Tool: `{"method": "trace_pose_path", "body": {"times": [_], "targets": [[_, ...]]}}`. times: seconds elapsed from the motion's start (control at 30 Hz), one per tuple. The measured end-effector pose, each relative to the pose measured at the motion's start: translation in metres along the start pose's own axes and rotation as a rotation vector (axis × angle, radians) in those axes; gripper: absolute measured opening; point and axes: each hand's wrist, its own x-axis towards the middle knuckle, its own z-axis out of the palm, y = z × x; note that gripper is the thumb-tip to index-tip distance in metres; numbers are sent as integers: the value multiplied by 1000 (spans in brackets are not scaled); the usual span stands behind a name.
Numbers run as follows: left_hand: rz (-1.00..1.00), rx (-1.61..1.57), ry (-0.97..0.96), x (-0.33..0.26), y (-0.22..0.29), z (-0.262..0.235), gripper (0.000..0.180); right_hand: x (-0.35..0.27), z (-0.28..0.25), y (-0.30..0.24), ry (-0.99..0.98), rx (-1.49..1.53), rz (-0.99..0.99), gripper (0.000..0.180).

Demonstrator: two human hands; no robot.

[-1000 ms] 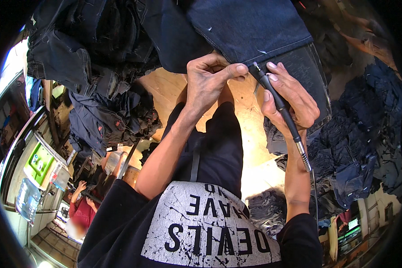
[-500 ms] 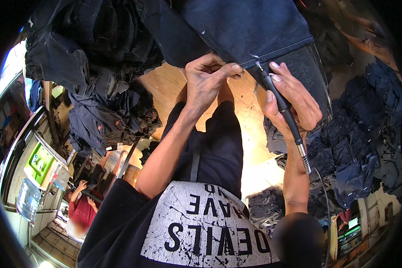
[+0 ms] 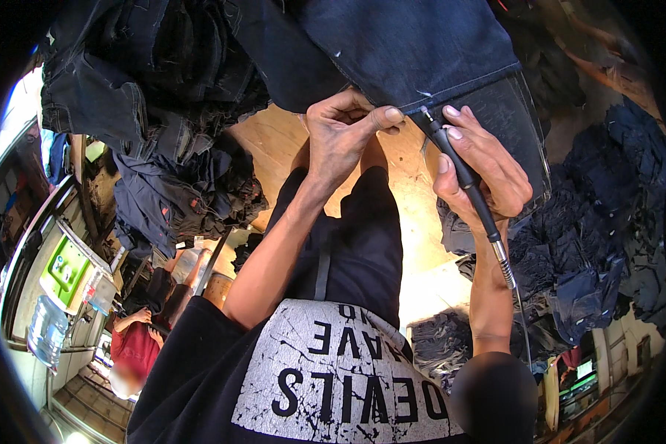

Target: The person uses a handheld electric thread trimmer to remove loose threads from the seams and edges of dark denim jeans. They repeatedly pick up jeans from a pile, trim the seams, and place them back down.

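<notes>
Dark blue denim trousers [image 3: 425,52] lie spread in front of me, with a pale stitched line along the hem. My left hand [image 3: 337,140] pinches the hem's left end between thumb and fingers. From the right, my right hand [image 3: 496,170] grips a slim black rotary tool handpiece [image 3: 462,166], slanted up and left. Its small metal tip is at the stitched hem, just right of my left thumb; whether it touches the cloth I cannot tell. A thin cable [image 3: 524,325] runs down from the handpiece's spring-sleeved end. A short white thread tuft [image 3: 424,94] shows on the denim above the tip.
Dark garments are heaped at the upper left [image 3: 155,74], with another pile [image 3: 185,192] below. More folded dark clothes [image 3: 570,237] are stacked at the right. A person in a red top [image 3: 135,344] sits at the lower left, near a clear water jug [image 3: 46,333].
The handpiece's tip has shifted slightly left and down along the hem, and its cable has swung left. My left hand keeps its place. The other person's arm has moved a little.
</notes>
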Motion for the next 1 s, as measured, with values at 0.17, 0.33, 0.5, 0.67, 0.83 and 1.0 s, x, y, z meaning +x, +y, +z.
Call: {"method": "trace_pose_path", "body": {"times": [0.17,0.33,0.5,0.67,0.83,1.0], "targets": [[-11,-66,29,1,-2,0,15,-1,-1,1,24,-24,-1,26],[-11,-73,22,1,-4,-1,15,0,1,0,6,28,-18,26],[-12,-69,13,0,-4,-1,15,0,4,2,20,17,-21,28],[-14,-43,-5,1,-4,-1,12,-2,-3,2,38,11,23,28],[10,-96,9,7,-13,2,8,-1,-8,4,43,32,29,27],[0,-135,9,8,-22,5,7,-3,-2,3,-4,33,-25,26]]}}
